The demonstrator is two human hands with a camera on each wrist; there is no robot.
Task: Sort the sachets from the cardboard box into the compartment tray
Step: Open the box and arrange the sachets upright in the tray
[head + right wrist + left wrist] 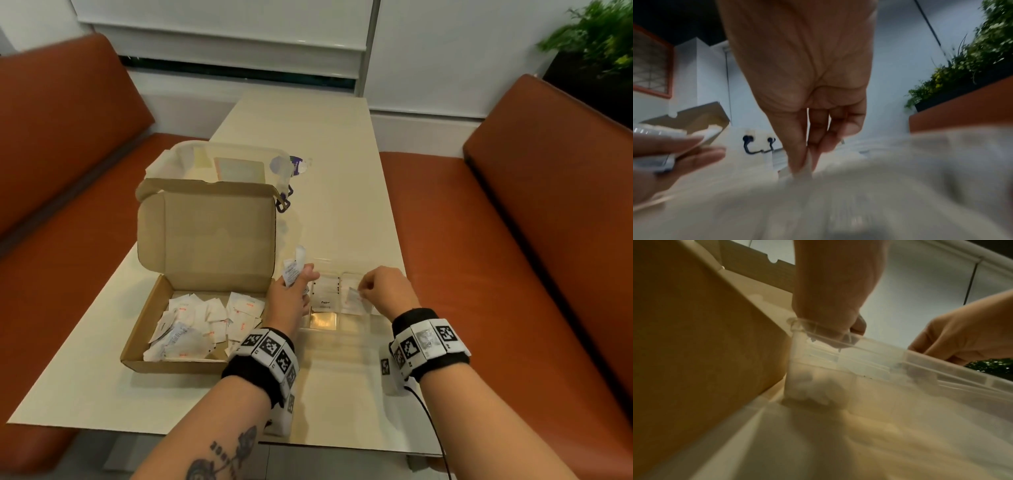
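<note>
This looks like a café or restaurant booth: a narrow cream tabletop [308, 144] sits between two rust-orange padded bench seats [513, 219], white roller blinds [222, 37] cover the window behind, and a green plant [596, 37] fills a dark planter box.

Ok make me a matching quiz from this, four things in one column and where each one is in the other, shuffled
Things:
1. cardboard box
2. compartment tray
3. left hand
4. right hand

States or places:
A. clear plastic, on the table right of the box
B. pinching a single sachet over the tray
C. lid standing open, loose sachets inside
D. holding a small bunch of sachets upright

Pairs: 1-C, 2-A, 3-D, 4-B
</note>
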